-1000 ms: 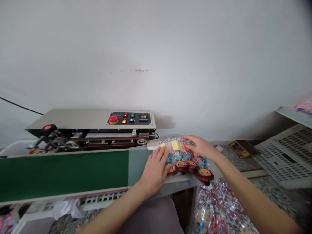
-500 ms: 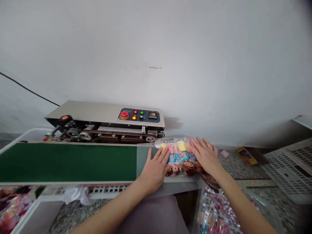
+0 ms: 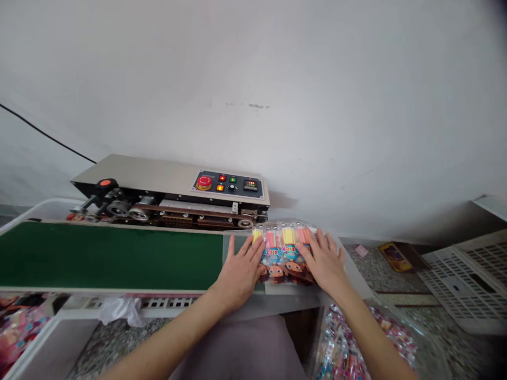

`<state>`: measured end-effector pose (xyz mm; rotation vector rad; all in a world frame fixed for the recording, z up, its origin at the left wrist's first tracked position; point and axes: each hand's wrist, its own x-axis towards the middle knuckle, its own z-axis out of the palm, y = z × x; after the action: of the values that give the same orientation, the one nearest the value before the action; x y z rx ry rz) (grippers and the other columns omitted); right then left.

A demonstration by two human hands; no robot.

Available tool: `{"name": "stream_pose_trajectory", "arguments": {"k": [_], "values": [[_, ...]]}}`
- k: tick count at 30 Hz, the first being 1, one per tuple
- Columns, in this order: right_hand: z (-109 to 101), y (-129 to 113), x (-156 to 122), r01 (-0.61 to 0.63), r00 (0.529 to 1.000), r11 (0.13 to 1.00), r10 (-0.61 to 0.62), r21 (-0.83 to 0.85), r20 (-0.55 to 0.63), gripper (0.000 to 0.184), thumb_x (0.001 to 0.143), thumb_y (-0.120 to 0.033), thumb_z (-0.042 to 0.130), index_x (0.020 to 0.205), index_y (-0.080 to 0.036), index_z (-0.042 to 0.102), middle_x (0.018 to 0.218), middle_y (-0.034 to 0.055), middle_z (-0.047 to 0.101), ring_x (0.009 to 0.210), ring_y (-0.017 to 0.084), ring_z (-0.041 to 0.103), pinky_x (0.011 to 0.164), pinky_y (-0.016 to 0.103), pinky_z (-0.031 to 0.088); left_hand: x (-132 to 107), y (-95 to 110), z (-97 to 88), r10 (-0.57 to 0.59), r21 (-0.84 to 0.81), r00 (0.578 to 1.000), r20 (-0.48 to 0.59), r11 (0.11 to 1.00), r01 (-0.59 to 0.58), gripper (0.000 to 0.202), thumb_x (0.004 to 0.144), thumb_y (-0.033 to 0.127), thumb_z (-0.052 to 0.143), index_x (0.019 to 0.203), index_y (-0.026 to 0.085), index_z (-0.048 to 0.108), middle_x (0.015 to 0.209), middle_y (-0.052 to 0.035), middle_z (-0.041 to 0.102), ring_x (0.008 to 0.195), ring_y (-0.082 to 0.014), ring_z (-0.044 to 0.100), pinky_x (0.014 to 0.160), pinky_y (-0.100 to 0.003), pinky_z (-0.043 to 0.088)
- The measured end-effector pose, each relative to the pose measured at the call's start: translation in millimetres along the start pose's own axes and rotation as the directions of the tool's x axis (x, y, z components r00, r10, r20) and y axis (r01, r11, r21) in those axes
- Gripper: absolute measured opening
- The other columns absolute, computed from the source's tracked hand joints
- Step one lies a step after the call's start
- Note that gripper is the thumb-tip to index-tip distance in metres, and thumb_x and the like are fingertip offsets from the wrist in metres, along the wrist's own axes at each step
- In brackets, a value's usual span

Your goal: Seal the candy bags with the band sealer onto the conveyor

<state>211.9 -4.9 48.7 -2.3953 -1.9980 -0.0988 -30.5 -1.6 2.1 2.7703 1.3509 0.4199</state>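
A row of clear plastic packets [image 3: 285, 256] lies flat on the right end of the sealing machine's bed. Yellow and pink sticks show in their upper parts, with cartoon faces printed below. My left hand [image 3: 242, 272] rests with fingers spread on the row's left end, over the clear sheet's edge. On the right end lies my right hand [image 3: 325, 261], palm down, fingers stretched out. Behind the packets' top edges, a little to the left, is the wheel end of the band sealing machine [image 3: 170, 182]. Parts of the packets are hidden under both hands.
The green conveyor belt [image 3: 111, 256] runs off to the left. Its control panel [image 3: 227, 183] has a red stop button and lit switches. A clear bag of shiny packets [image 3: 344, 343] stands below right. Plastic crates [image 3: 467, 282] and a small box [image 3: 398, 257] are on the floor.
Both hands have slid the row of packets a little to the left, toward the belt and the machine's wheel. The view has shifted slightly.
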Motion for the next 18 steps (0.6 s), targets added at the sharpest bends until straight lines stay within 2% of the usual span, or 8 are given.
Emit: {"name": "stream_pose_trajectory", "arguments": {"k": [4,10,15,18], "values": [[-8,-15,-7,0.085,0.993,0.991,-0.092,-0.100,-0.068,0.063,0.100,-0.057,0.033,0.154,-0.025,0.039,0.162,0.0160,0.030,0.149,0.041,0.024,0.114,0.070,0.019,-5,-6,-6.0,-0.022,-0.001,1.000,0.004,1.000,0.022,0.052,0.107,0.040,0.026,0.155,0.023,0.035,0.162,-0.0068,0.033,0.149,-0.0286,0.030,0.120,-0.068,0.009],[-10,-48,-14,0.223,0.972,0.968,-0.230,-0.114,-0.049,0.060,0.099,-0.054,0.041,0.149,-0.020,0.046,0.162,0.0166,0.030,0.151,0.039,0.019,0.118,0.067,0.007,-18,-24,-15.0,-0.046,0.051,0.998,0.049,0.998,0.043,0.049,0.105,0.031,0.031,0.152,0.022,0.040,0.162,-0.0074,0.033,0.150,-0.0298,0.029,0.119,-0.068,0.011],[-5,-79,-8,0.301,0.952,0.951,-0.304,-0.069,-0.043,0.064,0.098,-0.057,0.043,0.148,-0.016,0.048,0.161,0.0184,0.031,0.150,0.040,0.021,0.118,0.067,0.006,-33,-44,-31.7,-0.184,0.078,0.983,0.021,0.980,0.182,0.045,0.100,0.023,0.038,0.143,0.018,0.052,0.158,-0.0116,0.039,0.147,-0.0343,0.033,0.118,-0.071,0.011],[-4,-93,-4,0.304,0.951,0.951,-0.306,-0.049,-0.039,0.066,0.098,-0.055,0.043,0.147,-0.011,0.047,0.161,0.0201,0.031,0.150,0.041,0.022,0.118,0.066,0.007,-34,-39,-42.7,-0.188,0.016,0.982,0.004,0.982,0.188,0.043,0.100,0.017,0.037,0.138,0.017,0.057,0.152,-0.0123,0.049,0.144,-0.0317,0.040,0.120,-0.069,0.009]]}}
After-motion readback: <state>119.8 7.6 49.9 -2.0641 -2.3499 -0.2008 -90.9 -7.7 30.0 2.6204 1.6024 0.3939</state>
